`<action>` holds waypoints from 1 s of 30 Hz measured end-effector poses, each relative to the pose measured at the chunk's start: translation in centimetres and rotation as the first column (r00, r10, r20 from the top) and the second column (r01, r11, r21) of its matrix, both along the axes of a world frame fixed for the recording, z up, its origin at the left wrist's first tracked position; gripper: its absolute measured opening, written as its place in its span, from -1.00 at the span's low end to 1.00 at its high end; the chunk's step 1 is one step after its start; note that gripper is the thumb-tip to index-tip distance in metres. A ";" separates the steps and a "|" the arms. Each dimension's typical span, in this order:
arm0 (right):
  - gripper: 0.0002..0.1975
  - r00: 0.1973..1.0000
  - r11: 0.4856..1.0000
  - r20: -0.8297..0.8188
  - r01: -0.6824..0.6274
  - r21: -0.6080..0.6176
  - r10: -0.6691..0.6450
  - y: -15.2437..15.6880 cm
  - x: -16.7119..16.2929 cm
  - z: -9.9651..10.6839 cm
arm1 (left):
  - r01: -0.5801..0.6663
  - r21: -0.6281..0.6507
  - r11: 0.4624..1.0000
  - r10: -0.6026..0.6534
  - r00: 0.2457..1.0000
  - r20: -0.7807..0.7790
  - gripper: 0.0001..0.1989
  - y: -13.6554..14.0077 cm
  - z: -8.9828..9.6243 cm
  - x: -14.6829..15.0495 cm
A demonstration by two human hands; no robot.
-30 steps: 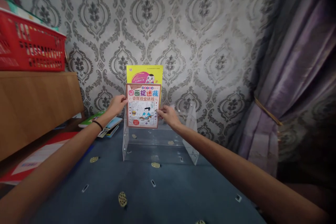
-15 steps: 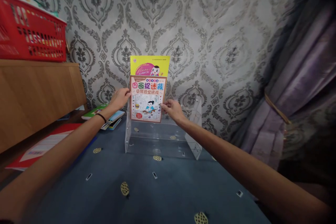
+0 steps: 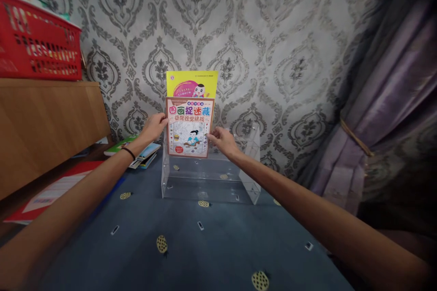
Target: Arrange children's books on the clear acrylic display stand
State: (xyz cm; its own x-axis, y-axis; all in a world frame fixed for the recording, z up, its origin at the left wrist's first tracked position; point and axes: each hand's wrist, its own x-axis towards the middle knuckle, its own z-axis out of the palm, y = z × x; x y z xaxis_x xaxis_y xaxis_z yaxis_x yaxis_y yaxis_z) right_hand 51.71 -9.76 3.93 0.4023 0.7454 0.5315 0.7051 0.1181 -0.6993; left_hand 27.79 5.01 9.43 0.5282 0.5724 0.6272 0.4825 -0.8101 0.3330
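Observation:
A picture book (image 3: pixel 190 122) with a brown border and colourful lettering stands nearly upright in the left part of a clear acrylic rack (image 3: pixel 221 188). My left hand (image 3: pixel 155 126), a dark band on its wrist, pinches the book's left edge. At its lower right edge, my right hand (image 3: pixel 222 140) grips the cover between thumb and fingers. Behind it rises a taller yellow book (image 3: pixel 210 82), its lower part hidden by the front one. Whether the picture book's bottom rests on a tier of the rack is hard to make out.
Left of the rack lie several stacked books (image 3: pixel 146 154) and a red folder (image 3: pixel 64 182). A red basket (image 3: pixel 41 41) sits on a wooden cabinet (image 3: pixel 51 122). The rack stands on a blue tablecloth (image 3: pixel 184 259) before a patterned wall; a purple curtain (image 3: pixel 385 100) hangs at right.
The view has shifted slightly, so everything appears a little further left. Both hands keep their hold on the picture book, which has barely moved against the rack.

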 end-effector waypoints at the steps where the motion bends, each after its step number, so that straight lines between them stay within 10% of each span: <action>1: -0.83 1.000 1.000 0.002 -0.007 -0.003 0.007 -0.1 -0.1 0.1 | -0.006 0.004 1.000 0.006 1.000 0.005 -0.76 0.0 0.0 0.0; 30: -0.91 0.997 0.998 0.053 0.066 -0.013 -0.065 -1.4 -1.1 0.3 | -0.069 0.058 0.996 0.071 0.997 -0.025 -0.72 -0.3 -0.2 0.3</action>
State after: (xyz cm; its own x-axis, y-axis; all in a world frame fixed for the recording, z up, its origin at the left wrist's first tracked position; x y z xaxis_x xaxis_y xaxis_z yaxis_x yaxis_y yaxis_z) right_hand 50.57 -11.12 4.28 0.4224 0.7261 0.5426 0.7465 0.0609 -0.6626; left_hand 28.13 4.71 9.26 0.5056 0.5720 0.6459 0.5469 -0.7915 0.2728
